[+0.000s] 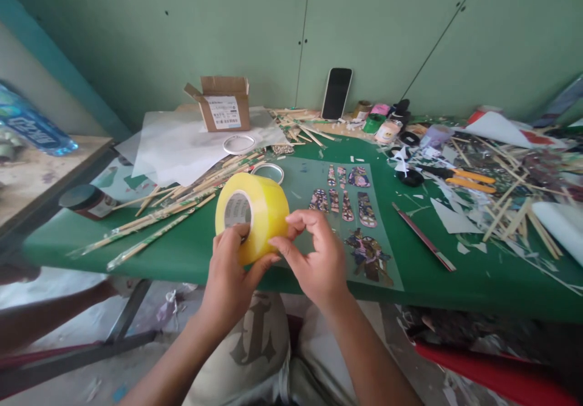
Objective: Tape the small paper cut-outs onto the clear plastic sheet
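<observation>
A wide roll of yellow packing tape point(271, 211) is held up over the table's front edge. My left hand point(232, 266) grips it from below, fingers in the core and thumb along the outer face. My right hand point(314, 254) pinches at the tape's right edge with thumb and forefinger; whether a loose end is between them is too small to tell. Behind and to the right lies a clear sheet point(387, 254) bearing several patterned cut-out pieces point(367, 209) and a clustered figure of dark scraps point(368, 257).
On the green table point(423, 296) lie bundled wooden sticks point(182, 220), a dark jar point(86, 201), a cutter point(423, 236) and orange-handled scissors point(471, 181). A cardboard box point(225, 111) and a phone point(337, 94) stand at the back. Another person's arm point(59, 315) shows at lower left.
</observation>
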Demonstrator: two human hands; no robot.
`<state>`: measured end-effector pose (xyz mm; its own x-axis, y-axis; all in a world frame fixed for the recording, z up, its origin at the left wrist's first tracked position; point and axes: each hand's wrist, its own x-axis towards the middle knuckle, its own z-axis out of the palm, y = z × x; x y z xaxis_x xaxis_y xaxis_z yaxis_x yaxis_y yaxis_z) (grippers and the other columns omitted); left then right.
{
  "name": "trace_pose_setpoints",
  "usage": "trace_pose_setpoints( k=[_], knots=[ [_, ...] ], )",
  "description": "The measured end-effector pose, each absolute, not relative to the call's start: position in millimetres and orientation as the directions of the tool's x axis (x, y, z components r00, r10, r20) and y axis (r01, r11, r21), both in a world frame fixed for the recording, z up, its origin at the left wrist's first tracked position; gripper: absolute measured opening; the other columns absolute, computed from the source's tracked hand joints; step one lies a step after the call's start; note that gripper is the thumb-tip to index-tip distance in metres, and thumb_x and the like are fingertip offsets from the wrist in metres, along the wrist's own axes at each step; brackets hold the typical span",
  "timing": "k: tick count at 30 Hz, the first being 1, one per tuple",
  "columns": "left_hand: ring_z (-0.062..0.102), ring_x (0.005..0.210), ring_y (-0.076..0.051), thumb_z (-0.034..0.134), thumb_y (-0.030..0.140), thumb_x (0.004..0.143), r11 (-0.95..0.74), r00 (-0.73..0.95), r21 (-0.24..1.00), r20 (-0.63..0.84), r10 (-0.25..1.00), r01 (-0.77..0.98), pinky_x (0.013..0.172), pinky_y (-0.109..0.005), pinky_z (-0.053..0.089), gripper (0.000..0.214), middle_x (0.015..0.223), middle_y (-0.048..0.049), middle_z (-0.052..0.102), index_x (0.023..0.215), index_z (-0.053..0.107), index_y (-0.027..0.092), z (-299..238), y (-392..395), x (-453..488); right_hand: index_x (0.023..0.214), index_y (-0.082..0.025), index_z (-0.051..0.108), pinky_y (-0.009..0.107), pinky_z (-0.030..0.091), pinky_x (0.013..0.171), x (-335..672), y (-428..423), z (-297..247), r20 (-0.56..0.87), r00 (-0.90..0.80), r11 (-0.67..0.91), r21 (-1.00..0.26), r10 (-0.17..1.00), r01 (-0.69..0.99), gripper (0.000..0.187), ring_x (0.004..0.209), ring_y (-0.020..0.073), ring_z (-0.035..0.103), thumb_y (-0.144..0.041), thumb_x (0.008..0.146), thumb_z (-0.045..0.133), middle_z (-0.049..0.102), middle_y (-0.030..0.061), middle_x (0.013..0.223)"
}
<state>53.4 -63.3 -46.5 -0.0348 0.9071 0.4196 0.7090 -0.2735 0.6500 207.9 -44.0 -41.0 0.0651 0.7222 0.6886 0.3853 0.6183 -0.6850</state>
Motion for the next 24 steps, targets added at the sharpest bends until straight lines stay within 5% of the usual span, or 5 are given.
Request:
trace_pose_setpoints(
  k=[6,11,18,24],
  knots=[
    [0.058,0.083,-0.024,0.069,0.052,0.077,-0.229,-0.078,0.709,0.372,0.925,0.667,0.07,-0.034,0.048,0.042,0.089,-0.0055,0.061,0.101,0.056,0.02,-45,-63,58,0.108,-0.021,0.064,0.032,0.056,0.074,217,-42,-44,0.686,0.084,0.612,-0.692,0.722,0.383,0.022,0.081,0.0161,0.064,-0.024,0.087,0.069,0.066,0.0041,0.092],
    [0.057,0.08,-0.022,0.067,0.054,0.077,-0.228,-0.07,0.684,0.379,0.923,0.693,0.068,-0.032,0.048,0.041,0.087,-0.0048,0.06,0.099,0.056,0.02,-43,-63,58,0.087,-0.022,0.067,0.026,0.053,0.068,220,-38,-38,0.758,0.087,0.656,-0.61,0.646,0.444,0.005,0.072,0.013,0.066,-0.017,0.088,0.066,0.071,0.0009,0.08],
    [0.059,0.081,-0.023,0.063,0.052,0.083,-0.319,0.06,0.567,0.427,0.902,0.759,0.07,-0.034,0.049,0.039,0.09,-0.0058,0.061,0.104,0.054,0.02,-39,-61,52,0.084,-0.022,0.054,0.027,0.048,0.068,220,-29,-36,0.785,-0.004,0.656,-0.515,0.619,0.552,0.014,0.071,0.014,0.059,-0.01,0.09,0.051,0.059,0.0007,0.075],
    [0.061,0.078,-0.024,0.066,0.055,0.081,-0.439,0.229,0.434,0.457,0.86,0.787,0.068,-0.033,0.049,0.046,0.086,-0.005,0.063,0.108,0.054,0.02,-29,-55,44,0.082,-0.023,0.044,0.028,0.044,0.068,220,-42,-35,0.706,-0.038,0.677,-0.661,0.707,0.323,0.015,0.072,0.0137,0.049,-0.013,0.093,0.042,0.047,-0.0009,0.076]
  ],
)
